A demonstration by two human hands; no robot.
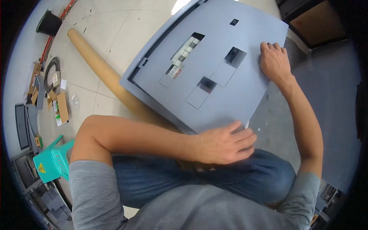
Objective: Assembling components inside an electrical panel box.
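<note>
1. At the far left, small cardboard boxes (pixel 61 107) and a coil of black cable (pixel 51 73) lie on the tiled floor (pixel 115 34), with a turquoise plastic stool (pixel 51 161) nearer the person.
2. A long cardboard tube (pixel 99 69) runs diagonally across the floor and passes under the grey metal panel cover (pixel 230 76).
3. The cover lies tilted over its grey enclosure, rectangular cut-outs showing breakers (pixel 184 53) beneath.
4. The left hand (pixel 224 143) rests on the cover's near edge above the jeans-clad knee, fingers together and curled over that edge.
5. The right hand (pixel 274 61) lies flat on the cover's right edge, fingers together, pressing down.
</note>
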